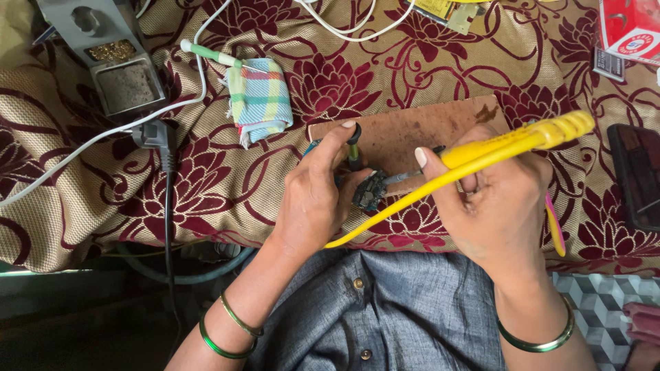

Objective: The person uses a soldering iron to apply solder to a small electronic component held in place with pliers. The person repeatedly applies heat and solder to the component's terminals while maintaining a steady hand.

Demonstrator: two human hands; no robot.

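My left hand (316, 196) pinches a small dark circuit board (370, 190) together with a thin green-tipped tool (354, 152) that stands up between thumb and fingers. My right hand (491, 199) grips a yellow-handled soldering iron (512, 148). Its metal tip (399, 178) touches the little board from the right. Both hands hover over a brown wooden board (419, 127) that lies on the patterned cloth. A yellow cord (385, 216) runs from the iron down towards my lap.
A folded checked cloth (260, 98) lies to the left of the board. A grey soldering stand (113, 58) sits top left, with a black plug (155, 135) and white cable beside it. A dark phone (636, 175) is at the right edge, a red box (629, 27) top right.
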